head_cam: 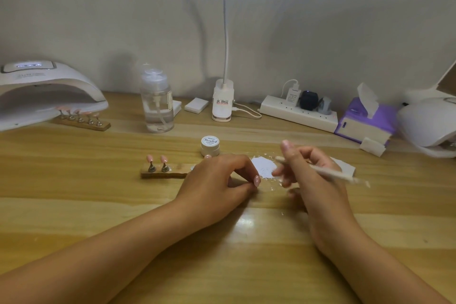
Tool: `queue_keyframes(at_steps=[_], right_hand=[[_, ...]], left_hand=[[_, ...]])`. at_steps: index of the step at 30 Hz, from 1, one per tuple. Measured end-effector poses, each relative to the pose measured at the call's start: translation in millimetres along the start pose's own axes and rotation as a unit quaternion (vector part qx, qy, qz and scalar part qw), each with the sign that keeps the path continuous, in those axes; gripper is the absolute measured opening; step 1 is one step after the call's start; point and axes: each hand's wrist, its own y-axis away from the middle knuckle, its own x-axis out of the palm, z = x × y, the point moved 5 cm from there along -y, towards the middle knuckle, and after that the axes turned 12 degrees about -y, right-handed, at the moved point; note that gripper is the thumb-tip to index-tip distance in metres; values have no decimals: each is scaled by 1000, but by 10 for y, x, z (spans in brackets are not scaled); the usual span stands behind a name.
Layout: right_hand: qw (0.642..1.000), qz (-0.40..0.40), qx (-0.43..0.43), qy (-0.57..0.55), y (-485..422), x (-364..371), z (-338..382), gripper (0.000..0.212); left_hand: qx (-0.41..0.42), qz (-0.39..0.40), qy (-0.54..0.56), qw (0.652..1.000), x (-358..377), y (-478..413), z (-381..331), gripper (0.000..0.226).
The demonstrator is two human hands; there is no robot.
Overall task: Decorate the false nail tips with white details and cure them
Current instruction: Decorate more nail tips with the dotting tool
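left hand (217, 180): on table (74, 180), covering right end of near holder. Fingers curled in toward thumb. A pink nail shows at the fingertips; can't tell if it's a held tip or the person's own nail, so grip unclear.
right hand (308, 175): gripping brush, just right of left hand, index finger sticking up. Blurred.
brush (328, 172): thin, white, passes through right hand's fingers. One end points at paper, the other sticks out to the right and down.
near holder (162, 174): wood strip mid-table, left of left hand, right end hidden under it.
tips (149, 158): two pink ones upright on metal stands on near holder's left part. Another pink bit peeks over left hand's knuckles, just in front of jar.
jar (210, 145): small, white, lid on, "Painted" on lid. Just behind the hands.
paper (263, 168): white scrap between the hands, white flecks around it.
lamp (44, 94): white cure lamp, far left, display on top lit.
far holder (84, 123): wood strip with five pink tips at lamp's mouth, left end under its rim.
bottle (156, 103): clear pump bottle, right of lamp.
back row: desk light base (222, 101), power strip (298, 112) with plugs in, purple tissue box (365, 118).
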Motion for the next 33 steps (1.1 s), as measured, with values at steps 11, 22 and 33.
queue_keyframes(at_steps=[11,22,33], right_hand=[[999,27,26,22,16,57,-83,25],[998,40,24,40,5,73,-101,22],[999,41,17,32,21,83,-83,23]], left_hand=[[13,-6,-18,1000,-6,-4,-14,23],[14,-6,-22,1000,2,-13,9,18],[12,-8,-23,1000,9,-12,16,17]])
